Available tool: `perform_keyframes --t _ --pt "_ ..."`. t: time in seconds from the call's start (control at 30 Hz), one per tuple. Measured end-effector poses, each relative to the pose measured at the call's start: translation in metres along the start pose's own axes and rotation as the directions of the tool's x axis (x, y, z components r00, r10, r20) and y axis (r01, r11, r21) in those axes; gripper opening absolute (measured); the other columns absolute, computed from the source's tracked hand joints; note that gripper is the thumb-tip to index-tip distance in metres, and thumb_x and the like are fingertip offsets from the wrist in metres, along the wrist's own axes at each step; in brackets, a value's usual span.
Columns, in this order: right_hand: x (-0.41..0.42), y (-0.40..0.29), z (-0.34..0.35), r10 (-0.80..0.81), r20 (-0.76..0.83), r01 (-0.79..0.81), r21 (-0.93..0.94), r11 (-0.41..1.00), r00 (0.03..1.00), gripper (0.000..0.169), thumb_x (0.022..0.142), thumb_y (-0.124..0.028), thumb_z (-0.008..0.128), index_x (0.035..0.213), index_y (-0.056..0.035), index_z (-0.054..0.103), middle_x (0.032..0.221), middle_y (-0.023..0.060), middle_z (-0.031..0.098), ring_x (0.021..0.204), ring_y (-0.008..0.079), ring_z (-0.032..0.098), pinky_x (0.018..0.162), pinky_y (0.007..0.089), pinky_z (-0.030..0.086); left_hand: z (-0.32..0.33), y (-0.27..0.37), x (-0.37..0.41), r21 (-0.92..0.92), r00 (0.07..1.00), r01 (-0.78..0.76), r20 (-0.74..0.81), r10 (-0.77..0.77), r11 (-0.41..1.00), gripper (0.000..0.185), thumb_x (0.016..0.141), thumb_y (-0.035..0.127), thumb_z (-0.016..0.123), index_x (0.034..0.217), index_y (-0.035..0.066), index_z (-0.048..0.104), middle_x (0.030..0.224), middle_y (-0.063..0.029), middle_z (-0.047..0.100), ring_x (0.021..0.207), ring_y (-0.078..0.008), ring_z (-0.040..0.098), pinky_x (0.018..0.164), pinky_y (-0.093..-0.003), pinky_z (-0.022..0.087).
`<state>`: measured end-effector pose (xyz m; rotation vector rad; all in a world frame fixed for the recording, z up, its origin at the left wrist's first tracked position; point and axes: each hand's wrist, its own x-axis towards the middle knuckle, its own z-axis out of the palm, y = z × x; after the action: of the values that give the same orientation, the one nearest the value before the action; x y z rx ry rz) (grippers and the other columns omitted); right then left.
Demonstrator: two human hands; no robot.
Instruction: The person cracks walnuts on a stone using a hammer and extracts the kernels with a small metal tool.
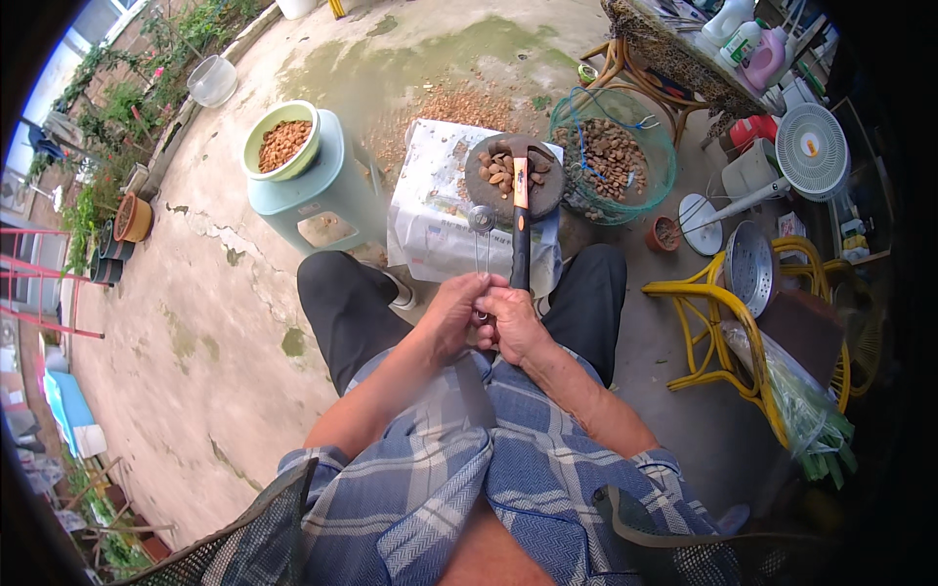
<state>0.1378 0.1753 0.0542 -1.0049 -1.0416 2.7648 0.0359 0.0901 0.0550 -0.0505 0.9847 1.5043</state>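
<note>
My left hand [456,306] and my right hand [515,322] meet between my knees. Both grip the lower end of a thin wire tool [482,245] with a round coiled metal head; my fingers partly hide it. Just beyond, a claw hammer [521,190] with an orange and black handle rests its head on a round dark stone block [484,199]. Its handle points towards me, and the butt end is close to my right hand; contact is unclear. Brown nuts or fruit stones [498,172] lie on the block beside the hammer head. Newspaper [432,234] covers the support below.
Left, a pale green bowl [253,165] of reddish-brown kernels [284,145] stands on a plastic stool [322,190]. A green mesh basket [652,194] holds many brown stones [612,157]. Broken shells [469,106] litter the concrete. Right are a white fan [810,150] and yellow chair [747,315].
</note>
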Motion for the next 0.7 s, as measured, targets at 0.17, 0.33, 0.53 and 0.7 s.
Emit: perform_keyframes --t 0.17,0.33,0.53,0.7 --pt "0.011 0.006 -0.004 -0.014 -0.063 0.012 -0.032 0.999 0.998 0.017 0.09 -0.012 0.054 0.074 -0.0068 0.056 0.065 0.0009 0.052 0.047 0.0089 0.044 0.04 0.0247 0.037 0.0 -0.001 0.01 0.045 0.997 0.044 -0.06 -0.042 0.998 0.027 0.101 0.029 0.043 0.104 0.004 0.054 0.072 -0.0085 0.055 0.042 -0.0172 0.047 0.037 -0.0314 0.042" --pt "0.025 0.007 -0.015 -0.254 -0.15 0.165 -0.442 0.882 0.955 0.014 0.084 -0.013 0.062 0.075 -0.0019 0.062 0.064 0.0026 0.058 0.051 0.0108 0.051 0.046 0.0264 0.041 -0.039 0.003 0.056 0.13 0.977 -0.057 -0.195 0.082 0.99 0.024 0.101 0.025 0.045 0.095 0.004 0.057 0.071 -0.0034 0.058 0.055 -0.0147 0.054 0.047 -0.0299 0.047" --pt "0.049 -0.015 -0.07 -0.785 -0.149 0.263 -0.891 0.37 0.601 0.018 0.076 -0.011 0.068 0.089 0.0012 0.065 0.077 0.0142 0.066 0.072 0.0248 0.066 0.067 0.0342 0.051 -0.072 0.043 0.102 0.155 0.974 0.025 -0.228 0.012 0.988 0.021 0.101 0.023 0.045 0.09 0.008 0.056 0.056 0.0069 0.036 0.044 -0.0066 0.027 0.041 -0.0238 0.022" --pt "0.065 -0.019 -0.093 -0.742 -0.23 0.157 -0.898 0.412 0.63 0.025 0.076 -0.016 0.07 0.093 0.0019 0.065 0.079 0.0162 0.068 0.073 0.0293 0.066 0.07 0.0369 0.052 -0.077 0.066 0.146 0.207 0.98 0.091 -0.19 -0.051 0.974 0.019 0.1 0.022 0.045 0.09 0.008 0.055 0.054 0.0078 0.035 0.042 -0.0053 0.025 0.039 -0.0233 0.02"
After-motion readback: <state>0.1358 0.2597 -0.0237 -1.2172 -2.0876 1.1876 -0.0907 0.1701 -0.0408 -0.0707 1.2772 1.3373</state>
